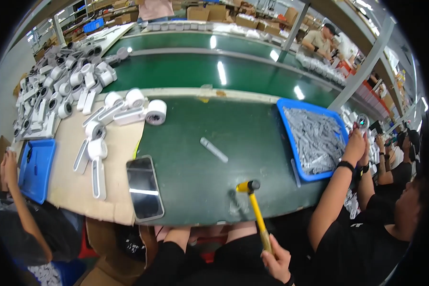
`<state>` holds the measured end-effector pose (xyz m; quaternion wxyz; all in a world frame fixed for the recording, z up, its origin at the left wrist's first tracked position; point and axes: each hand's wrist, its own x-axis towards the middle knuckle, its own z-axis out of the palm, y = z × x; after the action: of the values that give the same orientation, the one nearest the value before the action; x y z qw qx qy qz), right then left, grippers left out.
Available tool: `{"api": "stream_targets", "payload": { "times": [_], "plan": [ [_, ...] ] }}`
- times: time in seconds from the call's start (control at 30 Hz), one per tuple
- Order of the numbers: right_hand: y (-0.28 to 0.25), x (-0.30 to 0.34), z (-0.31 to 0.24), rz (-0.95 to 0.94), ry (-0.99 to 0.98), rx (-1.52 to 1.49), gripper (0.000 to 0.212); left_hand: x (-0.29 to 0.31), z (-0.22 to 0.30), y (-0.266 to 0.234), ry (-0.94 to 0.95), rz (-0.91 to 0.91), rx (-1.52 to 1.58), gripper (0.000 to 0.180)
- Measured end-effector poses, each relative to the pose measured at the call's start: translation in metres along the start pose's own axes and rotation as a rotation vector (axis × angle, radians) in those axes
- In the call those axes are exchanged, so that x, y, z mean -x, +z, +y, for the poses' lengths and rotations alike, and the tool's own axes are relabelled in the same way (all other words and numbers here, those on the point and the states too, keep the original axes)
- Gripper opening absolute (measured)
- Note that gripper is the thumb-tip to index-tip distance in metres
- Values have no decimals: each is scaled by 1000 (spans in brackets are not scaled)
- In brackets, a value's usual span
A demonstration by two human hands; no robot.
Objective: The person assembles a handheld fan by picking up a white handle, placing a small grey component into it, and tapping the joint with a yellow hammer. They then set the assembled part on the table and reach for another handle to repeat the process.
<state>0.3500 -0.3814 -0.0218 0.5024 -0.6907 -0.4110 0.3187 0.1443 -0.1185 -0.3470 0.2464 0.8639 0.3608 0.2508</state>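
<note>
My right hand (277, 260) is closed round the lower handle of a small yellow hammer (257, 212). The hammer's head, yellow with a dark face, is over the near part of the green work surface (186, 128). A slim grey plastic strip (214, 149) lies by itself farther in, apart from the hammer. My left hand is not in view. To the left, several white handheld fans (97, 169) with round heads and long handles lie on a cardboard sheet (66, 178). A smartphone (145, 188) with a dark screen rests beside the sheet.
A blue tray (298, 159) full of grey strips stands right; another blue tray (46, 178) is at left. White fan bodies (64, 86) are heaped far left. A green conveyor (176, 69) runs behind. Co-workers sit close on both sides: a hand (8, 169) left, forearms (336, 188) right.
</note>
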Motion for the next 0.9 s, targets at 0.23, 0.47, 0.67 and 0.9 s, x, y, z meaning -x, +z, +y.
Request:
{"api": "stream_targets", "payload": {
  "times": [0.23, 0.47, 0.67, 0.9],
  "plan": [
    [16, -11, -11, 16, -79, 56, 51, 21, -22, -30, 97, -43, 217, 35],
    [17, -25, -28, 25, -207, 78, 49, -24, -14, -47, 102, -175, 318, 36],
    [9, -18, -34, 56, -236, 73, 49, -68, 23, -70, 60, -268, 347, 38],
    [-20, -3, -19, 125, -200, -25, 54, -10, 123, -130, -217, -692, 225, 45]
  ]
}}
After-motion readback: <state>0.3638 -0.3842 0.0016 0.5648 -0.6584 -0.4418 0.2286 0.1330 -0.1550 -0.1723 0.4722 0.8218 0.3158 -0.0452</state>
